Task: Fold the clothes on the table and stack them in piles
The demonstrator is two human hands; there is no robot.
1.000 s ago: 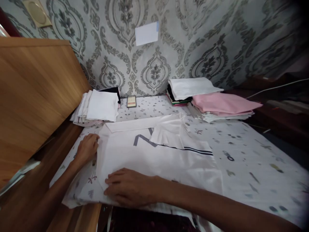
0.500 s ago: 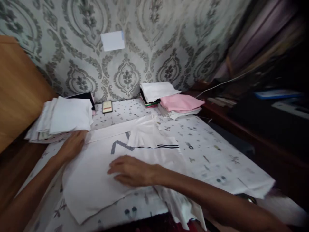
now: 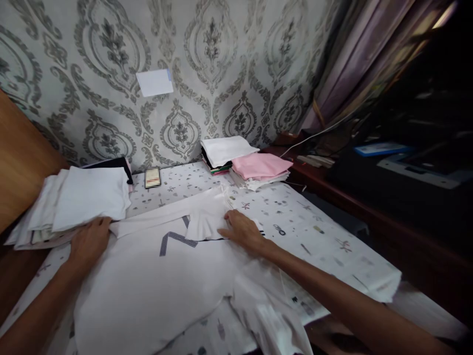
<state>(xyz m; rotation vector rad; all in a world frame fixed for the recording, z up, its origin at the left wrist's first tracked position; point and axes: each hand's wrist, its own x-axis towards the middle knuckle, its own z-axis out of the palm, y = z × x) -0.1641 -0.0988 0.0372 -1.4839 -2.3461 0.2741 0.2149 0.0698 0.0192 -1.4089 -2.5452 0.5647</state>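
One small card (image 3: 152,178) bears illegible markings. White garment (image 3: 155,291) lies spread on the patterned sheet (image 3: 314,241); left hand (image 3: 89,242), fingers loosely bent, beside the left stack (image 3: 90,195); right hand (image 3: 244,231), thumb parted from fingers; grip indeterminable for both. Right stack (image 3: 260,166) stands beyond; bare sheet extends rightward to its edge.

From far off, I see dim light. The wall (image 3: 181,54) is softly lit, the right side nearly black, with one bright streak (image 3: 445,15) up high. The white shirt (image 3: 155,291) blurs low down, and the edges look stretched.
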